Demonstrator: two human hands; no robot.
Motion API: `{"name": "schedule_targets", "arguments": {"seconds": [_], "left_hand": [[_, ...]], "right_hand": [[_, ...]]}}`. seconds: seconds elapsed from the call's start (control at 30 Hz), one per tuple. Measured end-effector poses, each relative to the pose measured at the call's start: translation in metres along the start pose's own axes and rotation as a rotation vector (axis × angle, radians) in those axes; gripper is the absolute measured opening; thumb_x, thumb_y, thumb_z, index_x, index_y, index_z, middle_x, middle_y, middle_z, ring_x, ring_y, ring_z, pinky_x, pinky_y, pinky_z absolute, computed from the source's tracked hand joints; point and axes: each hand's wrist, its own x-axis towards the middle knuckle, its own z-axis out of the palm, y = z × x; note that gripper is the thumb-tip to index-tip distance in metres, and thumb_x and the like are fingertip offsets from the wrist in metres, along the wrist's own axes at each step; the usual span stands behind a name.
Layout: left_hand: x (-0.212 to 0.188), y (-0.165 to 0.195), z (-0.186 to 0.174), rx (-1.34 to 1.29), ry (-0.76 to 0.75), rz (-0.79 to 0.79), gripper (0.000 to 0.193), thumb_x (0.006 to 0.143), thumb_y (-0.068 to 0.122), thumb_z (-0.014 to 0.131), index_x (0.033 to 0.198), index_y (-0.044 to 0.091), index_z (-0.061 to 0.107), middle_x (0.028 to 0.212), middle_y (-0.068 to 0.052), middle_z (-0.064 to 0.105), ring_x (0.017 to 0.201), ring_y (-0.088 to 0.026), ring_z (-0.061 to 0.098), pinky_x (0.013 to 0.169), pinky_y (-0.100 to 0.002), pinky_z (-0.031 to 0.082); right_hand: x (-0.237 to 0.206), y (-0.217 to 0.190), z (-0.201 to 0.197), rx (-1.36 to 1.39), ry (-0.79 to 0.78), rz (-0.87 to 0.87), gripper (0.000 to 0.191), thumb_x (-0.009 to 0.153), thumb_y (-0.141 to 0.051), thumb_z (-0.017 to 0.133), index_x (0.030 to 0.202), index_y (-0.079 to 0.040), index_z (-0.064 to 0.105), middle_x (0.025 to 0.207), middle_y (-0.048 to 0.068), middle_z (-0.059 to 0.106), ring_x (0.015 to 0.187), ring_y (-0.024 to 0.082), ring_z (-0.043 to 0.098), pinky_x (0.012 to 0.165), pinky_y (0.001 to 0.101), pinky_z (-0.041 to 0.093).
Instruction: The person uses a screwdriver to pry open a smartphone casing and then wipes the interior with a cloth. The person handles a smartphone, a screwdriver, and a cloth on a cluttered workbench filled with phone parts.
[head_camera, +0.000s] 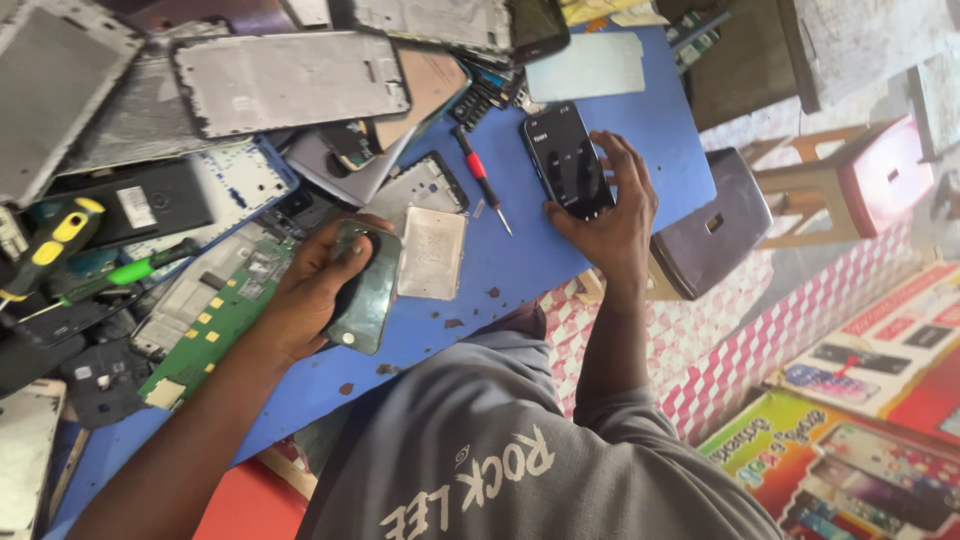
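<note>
- Left hand (310, 290): grip clamped around one dark phone cover (362, 285), low over the blue desk (520, 250).
- Right hand (610, 215): fingers wrapped on one black phone (567, 160), resting on the desk.
- Between them: one red-handled screwdriver (480, 178), one silver plate (432, 253).

The left hand (315, 290) covers much of a dark phone back cover (365, 290). Phone frames (60, 90) at far left run off the edge. The counter (540, 250) continues beyond the frame.
</note>
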Motion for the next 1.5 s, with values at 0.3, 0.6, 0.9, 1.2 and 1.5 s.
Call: {"name": "schedule_targets", "arguments": {"seconds": [0.3,0.6,0.9,1.2,1.5], "left_hand": [[0.012,-0.003,0.000,-0.027,-0.004,-0.017,0.031,0.100,0.028,0.066,0.125,0.009,0.064,0.090,-0.004,0.070,0.074,-0.014,0.069,0.062,-0.030,0.058],[0.020,-0.007,-0.003,-0.016,-0.009,-0.013,0.034,0.099,0.030,0.066,0.125,0.009,0.064,0.090,-0.005,0.070,0.074,-0.015,0.070,0.062,-0.031,0.058],[0.020,-0.013,-0.007,-0.013,0.013,-0.002,0.031,0.099,0.028,0.068,0.124,0.010,0.066,0.095,-0.002,0.070,0.078,-0.012,0.068,0.066,-0.030,0.059],[0.022,-0.016,-0.014,0.014,0.039,-0.007,0.029,0.099,0.027,0.068,0.122,0.011,0.067,0.104,0.001,0.069,0.091,-0.008,0.066,0.075,-0.027,0.058],[0.028,-0.020,-0.020,0.008,0.026,-0.008,0.029,0.098,0.027,0.069,0.122,0.011,0.067,0.103,0.001,0.069,0.091,-0.007,0.065,0.075,-0.027,0.056]], "right_hand": [[0.013,0.048,0.005,0.005,0.095,0.040,0.088,0.061,-0.008,0.095,0.141,-0.008,0.059,0.152,0.018,0.053,0.112,0.025,0.073,0.096,0.0372,0.063],[0.003,0.070,0.006,-0.199,0.146,-0.039,0.083,0.063,-0.040,0.109,0.128,-0.006,0.068,0.153,0.018,0.051,0.137,0.039,0.057,0.109,0.0495,0.053],[0.001,0.090,0.012,-0.219,0.090,-0.068,0.076,0.067,-0.056,0.102,0.114,-0.006,0.071,0.158,0.020,0.047,0.135,0.042,0.061,0.106,0.0506,0.056],[0.000,0.093,0.024,-0.059,0.156,-0.045,0.088,0.074,-0.061,0.097,0.127,0.001,0.064,0.157,0.020,0.047,0.132,0.036,0.065,0.100,0.0461,0.063],[-0.001,0.108,0.033,-0.258,0.140,-0.181,0.074,0.074,-0.056,0.101,0.113,-0.004,0.067,0.156,0.019,0.052,0.134,0.037,0.064,0.108,0.0477,0.059]]}}
